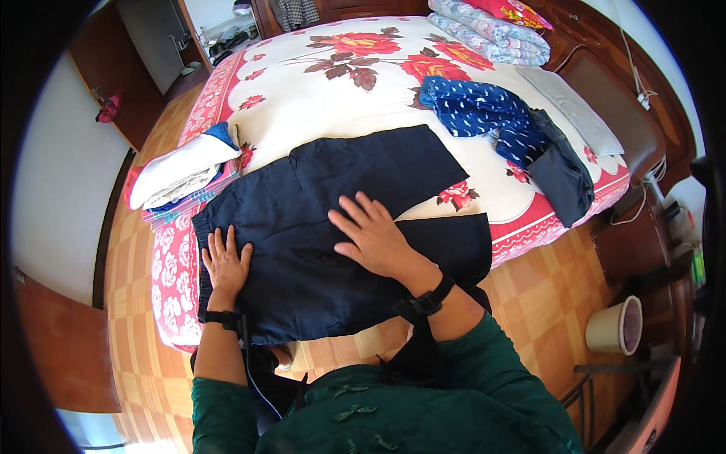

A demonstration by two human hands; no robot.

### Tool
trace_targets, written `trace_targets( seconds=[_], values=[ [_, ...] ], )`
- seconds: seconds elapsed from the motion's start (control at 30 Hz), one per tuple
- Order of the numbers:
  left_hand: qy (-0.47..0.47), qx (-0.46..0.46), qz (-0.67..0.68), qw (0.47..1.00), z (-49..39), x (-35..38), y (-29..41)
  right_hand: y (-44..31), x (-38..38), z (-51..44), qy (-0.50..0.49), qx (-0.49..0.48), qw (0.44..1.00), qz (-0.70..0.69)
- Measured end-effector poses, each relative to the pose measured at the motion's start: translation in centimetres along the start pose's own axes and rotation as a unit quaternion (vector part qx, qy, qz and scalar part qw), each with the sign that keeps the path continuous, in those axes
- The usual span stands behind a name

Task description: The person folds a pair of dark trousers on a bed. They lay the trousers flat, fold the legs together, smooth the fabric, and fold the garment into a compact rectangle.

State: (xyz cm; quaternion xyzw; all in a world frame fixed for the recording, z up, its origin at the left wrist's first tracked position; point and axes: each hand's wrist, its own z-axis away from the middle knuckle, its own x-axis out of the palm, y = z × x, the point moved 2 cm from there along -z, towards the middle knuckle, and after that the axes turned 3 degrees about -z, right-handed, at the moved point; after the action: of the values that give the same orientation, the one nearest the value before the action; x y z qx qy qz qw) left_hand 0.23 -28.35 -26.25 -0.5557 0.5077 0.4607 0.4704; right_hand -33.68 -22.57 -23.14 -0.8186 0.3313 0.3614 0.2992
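Note:
Dark navy trousers (317, 227) with an elastic waistband lie spread out on a bed with a floral cover (272, 119), the waistband to the left and the two legs to the right. My left hand (227, 261) rests flat by the waistband, fingers spread. Over the middle of the trousers, near where the legs part, is my right hand (368, 235), fingers apart and holding nothing; whether it presses on the cloth I cannot tell. The lower edge of the trousers hangs over the near side of the bed.
Folded clothes (184, 167) are stacked at the bed's left edge. A blue patterned garment (482, 113) and dark jeans (561, 176) lie to the right. Folded quilts (490, 34) sit farther back. A bin (612, 325) stands on the floor at right, near a chair (652, 403).

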Motion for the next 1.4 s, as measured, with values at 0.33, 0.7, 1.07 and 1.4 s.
trace_targets(
  seconds=[0.33, 0.7, 1.07, 1.4],
  values=[
    [0.019, 0.000, 0.004, 1.000, 0.2, 0.1, 0.1, -0.9, 1.1, 0.8, -0.055, 0.001, 0.997, -0.059],
    [0.006, -0.016, 0.003, 1.000, 0.2, -0.1, 0.3, 4.5, -3.9, 4.3, 0.011, 0.110, 0.993, -0.033],
    [0.006, -0.013, 0.016, 1.000, 0.5, -0.5, 0.3, 8.4, -9.3, 8.2, -0.093, 0.359, 0.915, -0.159],
    [0.001, -0.018, 0.015, 1.000, 0.6, -0.5, 0.5, 2.8, -4.1, 2.5, -0.134, 0.142, 0.967, -0.163]
  ],
)
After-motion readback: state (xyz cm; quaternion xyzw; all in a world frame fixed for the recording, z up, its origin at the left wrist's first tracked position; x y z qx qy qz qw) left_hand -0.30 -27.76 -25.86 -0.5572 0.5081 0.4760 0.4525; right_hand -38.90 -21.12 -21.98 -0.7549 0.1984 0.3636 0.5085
